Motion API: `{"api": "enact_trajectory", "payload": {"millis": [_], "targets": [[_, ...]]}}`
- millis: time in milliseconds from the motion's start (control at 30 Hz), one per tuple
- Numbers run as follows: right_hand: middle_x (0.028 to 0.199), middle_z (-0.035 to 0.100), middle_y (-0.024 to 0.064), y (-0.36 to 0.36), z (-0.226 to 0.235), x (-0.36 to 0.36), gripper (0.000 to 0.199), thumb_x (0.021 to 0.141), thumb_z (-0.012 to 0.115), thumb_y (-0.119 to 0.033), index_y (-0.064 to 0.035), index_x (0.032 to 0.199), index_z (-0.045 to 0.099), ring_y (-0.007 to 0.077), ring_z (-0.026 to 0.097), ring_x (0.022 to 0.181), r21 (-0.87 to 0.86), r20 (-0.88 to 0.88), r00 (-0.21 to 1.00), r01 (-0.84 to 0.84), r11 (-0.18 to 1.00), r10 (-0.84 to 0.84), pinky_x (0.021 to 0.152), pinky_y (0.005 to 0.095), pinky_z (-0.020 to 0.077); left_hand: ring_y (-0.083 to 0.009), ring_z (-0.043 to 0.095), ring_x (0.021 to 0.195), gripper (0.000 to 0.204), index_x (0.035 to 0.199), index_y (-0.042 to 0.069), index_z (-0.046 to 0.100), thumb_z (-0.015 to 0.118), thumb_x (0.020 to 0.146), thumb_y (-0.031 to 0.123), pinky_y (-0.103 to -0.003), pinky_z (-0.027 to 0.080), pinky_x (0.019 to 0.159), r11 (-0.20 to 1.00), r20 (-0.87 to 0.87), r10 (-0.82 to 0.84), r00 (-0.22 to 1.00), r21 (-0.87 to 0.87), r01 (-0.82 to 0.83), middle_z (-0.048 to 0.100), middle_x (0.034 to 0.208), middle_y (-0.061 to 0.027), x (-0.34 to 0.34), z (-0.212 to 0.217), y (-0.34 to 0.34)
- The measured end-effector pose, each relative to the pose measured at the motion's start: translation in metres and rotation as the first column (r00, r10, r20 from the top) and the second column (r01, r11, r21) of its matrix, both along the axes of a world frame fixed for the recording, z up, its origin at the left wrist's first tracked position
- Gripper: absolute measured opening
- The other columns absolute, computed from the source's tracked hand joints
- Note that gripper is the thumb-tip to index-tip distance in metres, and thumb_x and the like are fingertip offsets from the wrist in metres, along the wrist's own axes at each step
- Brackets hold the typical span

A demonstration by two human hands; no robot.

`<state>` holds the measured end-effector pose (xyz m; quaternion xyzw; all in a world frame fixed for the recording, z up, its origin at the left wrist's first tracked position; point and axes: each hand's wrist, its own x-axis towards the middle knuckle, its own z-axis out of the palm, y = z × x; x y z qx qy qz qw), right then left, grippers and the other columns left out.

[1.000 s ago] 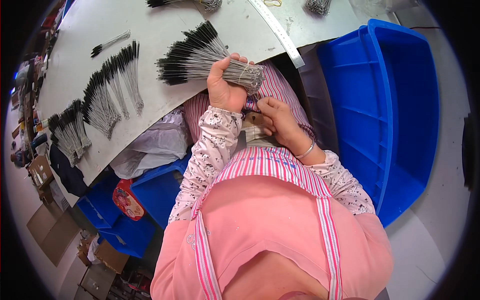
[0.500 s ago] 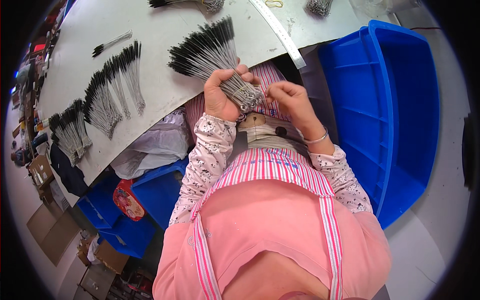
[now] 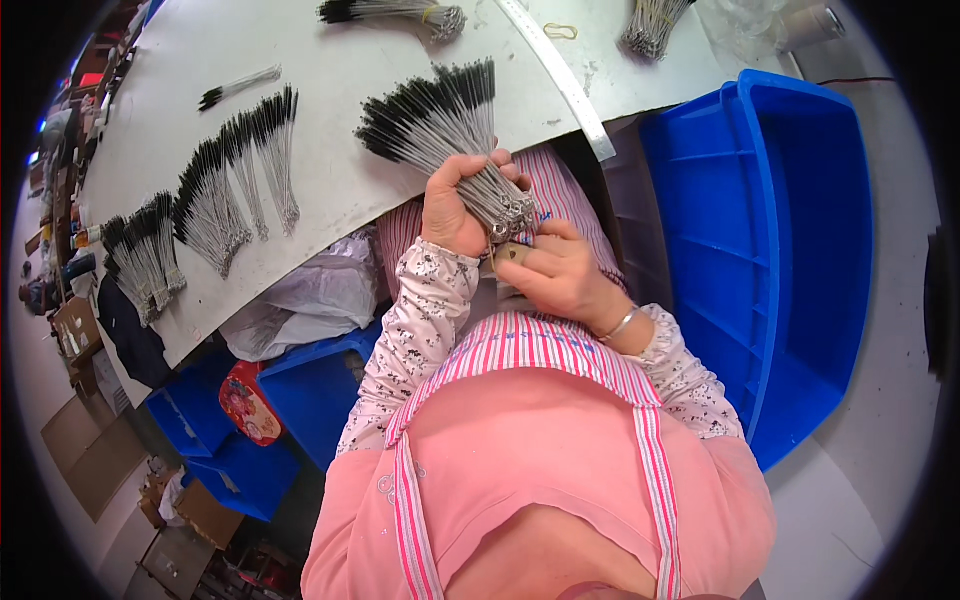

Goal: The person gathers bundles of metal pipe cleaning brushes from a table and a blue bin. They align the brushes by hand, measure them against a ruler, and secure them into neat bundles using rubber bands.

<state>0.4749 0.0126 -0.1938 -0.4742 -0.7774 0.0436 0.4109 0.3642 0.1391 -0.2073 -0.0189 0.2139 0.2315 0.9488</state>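
Observation:
My left hand (image 3: 457, 205) is wrapped round a thick bundle of wire-stemmed brushes (image 3: 440, 120). Their black bristle heads fan out over the table's edge, and their looped wire ends gather towards me. Just below those loops, my right hand (image 3: 560, 270) is closed with its fingers curled in. What its fingertips grip, if anything, is too small and partly hidden to name. On the table to the left lie more loose brushes (image 3: 212, 200) in several fanned groups, with a small group (image 3: 240, 88) lying behind them.
A grey table (image 3: 330, 120) spans the far side. On it lie banded brush bundles (image 3: 440, 20), a ruler (image 3: 560, 75) and a yellow rubber band (image 3: 561, 31). A large blue bin (image 3: 710, 230) stands at my right. Plastic bags (image 3: 310, 290) and blue crates (image 3: 320, 385) sit below the table's left edge.
My right hand has moved down and left, to below the looped ends, with its fingers curled. The bundle in my left hand sits slightly lower and further right in view.

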Motion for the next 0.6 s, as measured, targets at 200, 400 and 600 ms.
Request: {"api": "enact_trajectory", "payload": {"millis": [200, 400, 600], "targets": [[0.064, 0.049, 0.0016, 0.013, -0.041, 0.019, 0.01, 0.07, 0.062, -0.006, -0.0095, 0.079, 0.061, 0.0188, 0.053, 0.064, -0.092, -0.091, 0.93, 0.349, 0.933, -0.357, 0.087, 0.0411, 0.0365, -0.0326, 0.059, 0.086, 0.022, 0.093, -0.002, 0.054, 0.056, 0.078, 0.014, -0.044, 0.05, 0.078, 0.997, -0.097, 0.026, 0.995, 0.075, -0.018, 0.06, 0.082, -0.0143, 0.004, 0.008, -0.002], [0.065, 0.047, -0.0003, 0.001, 0.008, 0.005, 0.008, 0.069, 0.063, -0.007, -0.0107, 0.074, 0.059, 0.014, 0.054, 0.062, 0.105, -0.01, 0.973, 0.229, 0.968, -0.229, 0.097, 0.0435, 0.0288, -0.0318, 0.059, 0.084, 0.018, 0.091, -0.001, 0.054, 0.054, 0.077, 0.011, -0.045, 0.051, 0.076, 0.998, -0.033, 0.07, 0.997, 0.008, -0.07, 0.06, 0.081, -0.0136, -0.007, 0.006, 0.01], [0.062, 0.051, 0.0019, 0.029, 0.017, 0.017, 0.004, 0.067, 0.062, -0.013, -0.0091, 0.068, 0.059, 0.0178, 0.056, 0.064, -0.083, 0.106, 0.963, 0.257, 0.963, -0.248, 0.102, 0.0473, 0.0243, -0.0199, 0.056, 0.073, 0.036, 0.109, 0.001, 0.042, 0.052, 0.075, 0.01, -0.042, 0.046, 0.084, 0.998, 0.06, 0.067, 0.996, -0.019, -0.066, 0.051, 0.082, -0.0049, -0.013, 0.015, 0.006]]}}
